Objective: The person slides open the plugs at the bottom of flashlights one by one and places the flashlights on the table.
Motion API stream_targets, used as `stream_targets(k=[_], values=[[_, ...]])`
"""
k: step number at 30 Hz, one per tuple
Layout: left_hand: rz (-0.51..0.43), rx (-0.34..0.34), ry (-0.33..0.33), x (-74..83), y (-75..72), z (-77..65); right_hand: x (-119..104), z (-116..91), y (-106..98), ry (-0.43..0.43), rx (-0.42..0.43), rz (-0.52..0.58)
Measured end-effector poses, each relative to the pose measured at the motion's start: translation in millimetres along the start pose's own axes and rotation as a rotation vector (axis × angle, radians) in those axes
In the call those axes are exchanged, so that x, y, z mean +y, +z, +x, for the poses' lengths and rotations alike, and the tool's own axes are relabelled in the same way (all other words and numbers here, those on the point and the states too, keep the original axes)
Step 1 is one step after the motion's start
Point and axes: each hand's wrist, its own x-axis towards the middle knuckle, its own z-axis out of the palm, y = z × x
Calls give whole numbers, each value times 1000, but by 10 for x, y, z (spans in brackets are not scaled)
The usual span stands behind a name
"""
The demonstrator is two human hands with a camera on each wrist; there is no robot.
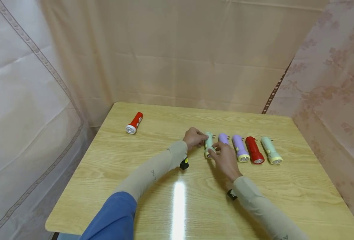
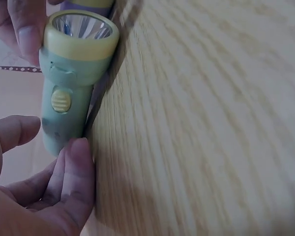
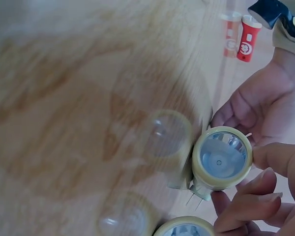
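A mint-green flashlight (image 1: 208, 144) with a pale yellow head lies between both hands, its lens toward the near side. My right hand (image 1: 225, 160) grips its head, thumb on one side of the rim and fingers on the other. At the tail, my left hand (image 1: 193, 137) holds the body between thumb and fingertips. In the left wrist view the flashlight's yellow switch (image 2: 61, 101) shows on the barrel. Just right of it lies a purple flashlight (image 1: 223, 138), partly hidden behind my right hand.
Further right in the row lie another purple flashlight (image 1: 240, 149), a dark red flashlight (image 1: 254, 150) and a second mint flashlight (image 1: 271, 150). A red flashlight with a white head (image 1: 134, 123) lies apart at the back left of the wooden table (image 1: 120, 173). Curtains hang behind and beside it.
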Motion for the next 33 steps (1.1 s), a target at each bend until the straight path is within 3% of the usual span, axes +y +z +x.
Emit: stream_targets(k=[8, 20, 26, 33], values=[[36, -19, 25, -36, -123, -116, 36, -7, 12, -15, 54, 33], [43, -210, 103, -162, -424, -504, -16, -155, -45, -61, 74, 67], [63, -261, 140, -230, -566, -762, -49, -275, -50, -77, 43, 62], [84, -321, 135, -318, -725, -1066, -105, -471, -17, -54, -52, 108]])
